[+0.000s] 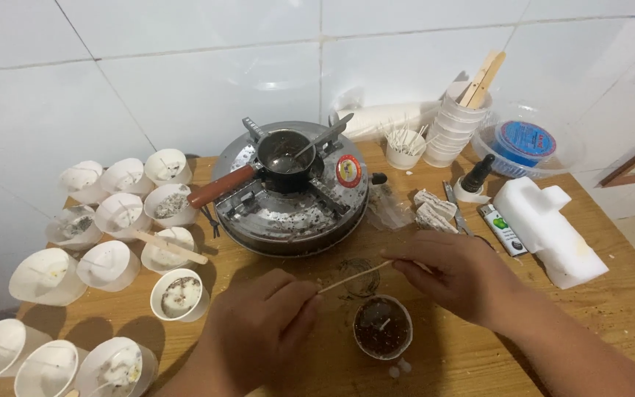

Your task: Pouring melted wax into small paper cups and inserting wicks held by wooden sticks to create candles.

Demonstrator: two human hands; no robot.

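Note:
My left hand and my right hand each pinch one end of a thin wooden stick, held level over the wooden table. Just below the stick stands a small white cup filled with dark material, a wick showing in its middle. A small clear glass jar sits behind the stick.
A round metal stove carries a small pot with a brown handle and a spoon. Several white cups crowd the left side. At the right lie a white wax block, a lighter, a dropper bottle, stacked cups and a plastic tub.

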